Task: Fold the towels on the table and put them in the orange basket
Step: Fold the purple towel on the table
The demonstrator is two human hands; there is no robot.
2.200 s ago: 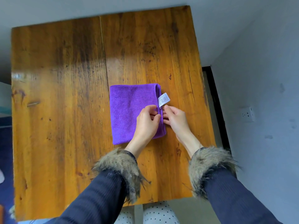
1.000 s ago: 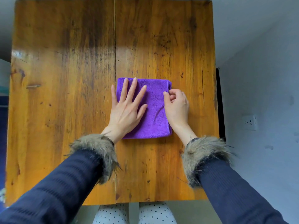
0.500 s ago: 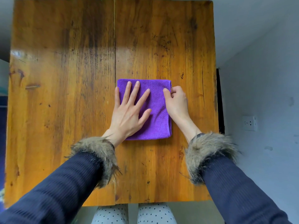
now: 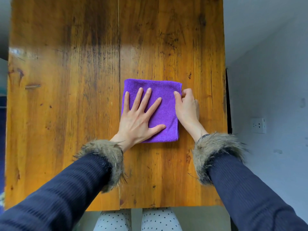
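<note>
Towel (image 4: 166,104) soft, limp; left hand (image 4: 140,119) flat pressing it, right hand (image 4: 187,105) pinching right edge. Lift by folded edges.

Left hand (image 4: 138,120) flat on folded purple towel (image 4: 166,97); right hand (image 4: 187,105) pinches its edge

The left hand (image 4: 139,120) lies over the near left part of the folded purple terry towel (image 4: 168,104), hiding it. The right hand's (image 4: 187,105) fingers curl out of sight at the towel's right edge. Beyond the towel, the glossy wooden desk (image 4: 66,80) is cut off by the frame's top.
</note>
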